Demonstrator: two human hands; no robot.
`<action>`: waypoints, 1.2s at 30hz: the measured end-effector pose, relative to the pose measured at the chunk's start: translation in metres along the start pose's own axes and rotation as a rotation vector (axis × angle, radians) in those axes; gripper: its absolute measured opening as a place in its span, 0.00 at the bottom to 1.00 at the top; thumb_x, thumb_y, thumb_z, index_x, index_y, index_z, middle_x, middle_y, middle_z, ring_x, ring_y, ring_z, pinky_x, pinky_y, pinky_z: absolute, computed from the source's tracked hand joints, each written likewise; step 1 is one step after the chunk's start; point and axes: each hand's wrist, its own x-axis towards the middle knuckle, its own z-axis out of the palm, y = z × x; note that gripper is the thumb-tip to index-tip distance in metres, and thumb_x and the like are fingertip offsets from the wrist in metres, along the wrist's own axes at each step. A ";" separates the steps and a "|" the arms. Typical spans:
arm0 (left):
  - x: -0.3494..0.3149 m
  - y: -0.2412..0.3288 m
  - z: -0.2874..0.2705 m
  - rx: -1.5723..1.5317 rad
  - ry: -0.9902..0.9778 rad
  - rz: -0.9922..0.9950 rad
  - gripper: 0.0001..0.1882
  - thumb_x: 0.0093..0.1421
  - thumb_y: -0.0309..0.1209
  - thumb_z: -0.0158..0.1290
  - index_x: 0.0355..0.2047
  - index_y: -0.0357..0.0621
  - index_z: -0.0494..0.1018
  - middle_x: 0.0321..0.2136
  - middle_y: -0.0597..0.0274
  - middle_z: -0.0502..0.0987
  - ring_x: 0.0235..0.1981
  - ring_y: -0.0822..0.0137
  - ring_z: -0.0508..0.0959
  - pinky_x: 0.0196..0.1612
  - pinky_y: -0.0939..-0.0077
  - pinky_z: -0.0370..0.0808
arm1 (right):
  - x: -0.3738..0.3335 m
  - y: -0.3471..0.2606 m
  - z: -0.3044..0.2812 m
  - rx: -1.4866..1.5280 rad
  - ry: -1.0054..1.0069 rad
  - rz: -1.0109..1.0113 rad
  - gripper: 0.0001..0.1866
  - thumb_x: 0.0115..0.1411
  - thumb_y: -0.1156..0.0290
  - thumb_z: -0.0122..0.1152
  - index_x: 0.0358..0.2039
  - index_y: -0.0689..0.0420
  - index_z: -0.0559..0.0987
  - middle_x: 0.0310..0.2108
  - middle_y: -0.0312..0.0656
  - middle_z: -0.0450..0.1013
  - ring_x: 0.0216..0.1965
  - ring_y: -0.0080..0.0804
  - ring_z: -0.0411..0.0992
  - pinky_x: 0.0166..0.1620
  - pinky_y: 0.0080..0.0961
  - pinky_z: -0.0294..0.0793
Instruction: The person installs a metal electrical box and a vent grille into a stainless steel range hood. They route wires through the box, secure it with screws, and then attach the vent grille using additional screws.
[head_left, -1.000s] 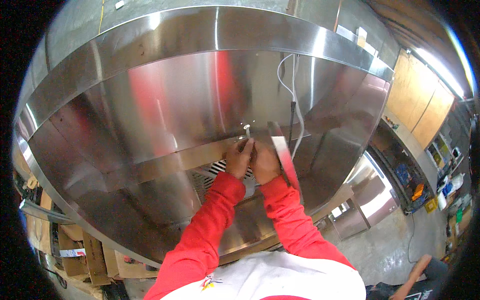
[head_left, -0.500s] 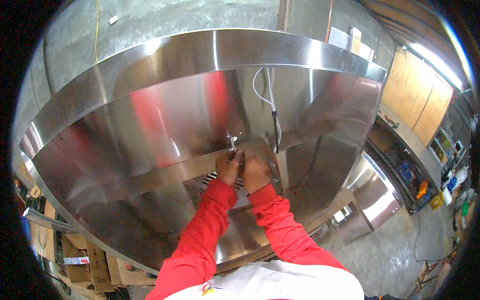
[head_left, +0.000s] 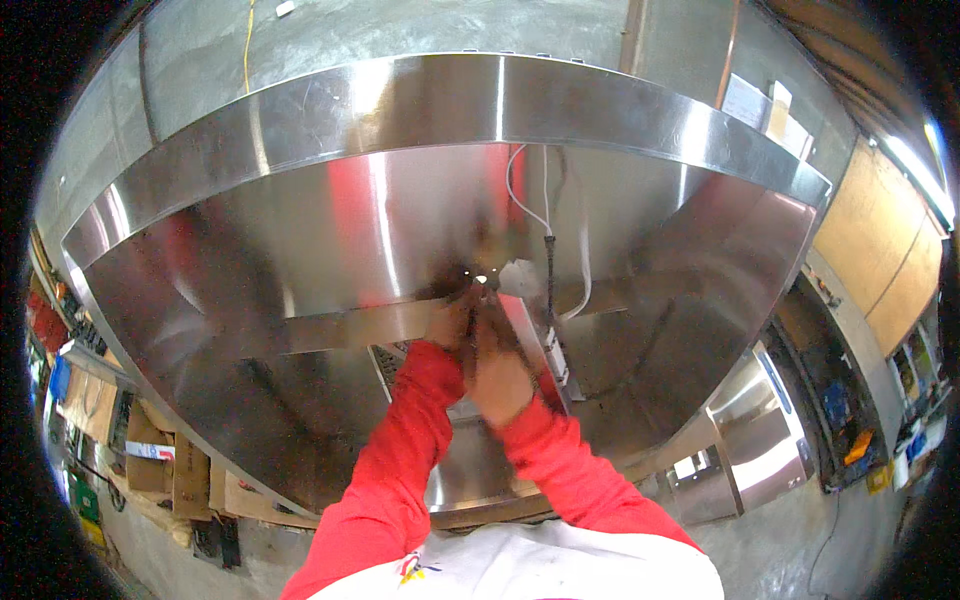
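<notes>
Both hands are raised inside a large, curved stainless steel hood [head_left: 240,250], close to small holes [head_left: 481,278] in its inner wall. My left hand [head_left: 452,322] has its fingers drawn together just below the holes, dark and partly smeared. Pressed beside it, my right hand [head_left: 500,378] is also closed, fingertips at the same spot. Whatever lies between the fingers is hidden. Right of my right hand, a slanted metal strip or box [head_left: 540,345] shows. A white cable [head_left: 514,190] runs down into a black sleeve [head_left: 549,265] next to it.
The hood's broad front rim [head_left: 430,105] curves across above my hands. At lower left are cardboard boxes [head_left: 190,475]. A shiny steel cabinet [head_left: 765,430] stands at the right, with a cluttered workbench [head_left: 860,360] beyond it and a grey wall [head_left: 400,30] behind.
The view has shifted, so the hood sits farther right. My hands have come closer together at the holes. A white piece above my left fingers no longer shows; the slanted strip shows more.
</notes>
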 end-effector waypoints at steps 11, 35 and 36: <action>0.002 0.011 0.006 -0.186 0.007 -0.170 0.17 0.65 0.38 0.57 0.42 0.34 0.80 0.35 0.55 0.82 0.29 0.64 0.80 0.35 0.66 0.77 | 0.032 0.135 -0.099 1.006 -0.123 0.380 0.14 0.61 0.74 0.64 0.47 0.61 0.77 0.34 0.39 0.76 0.34 0.25 0.73 0.39 0.27 0.75; -0.025 0.024 0.035 0.170 0.390 0.233 0.18 0.69 0.38 0.52 0.38 0.33 0.81 0.24 0.64 0.80 0.25 0.73 0.77 0.30 0.74 0.73 | 0.086 0.136 0.011 0.239 -0.096 -0.280 0.13 0.56 0.60 0.64 0.38 0.54 0.79 0.32 0.39 0.78 0.33 0.40 0.78 0.35 0.34 0.78; -0.026 0.029 0.032 0.076 0.362 0.113 0.17 0.69 0.38 0.52 0.37 0.33 0.81 0.24 0.65 0.79 0.24 0.73 0.76 0.31 0.74 0.74 | 0.086 0.132 0.011 0.259 -0.104 -0.267 0.13 0.56 0.60 0.64 0.38 0.54 0.80 0.32 0.40 0.78 0.33 0.39 0.78 0.35 0.34 0.78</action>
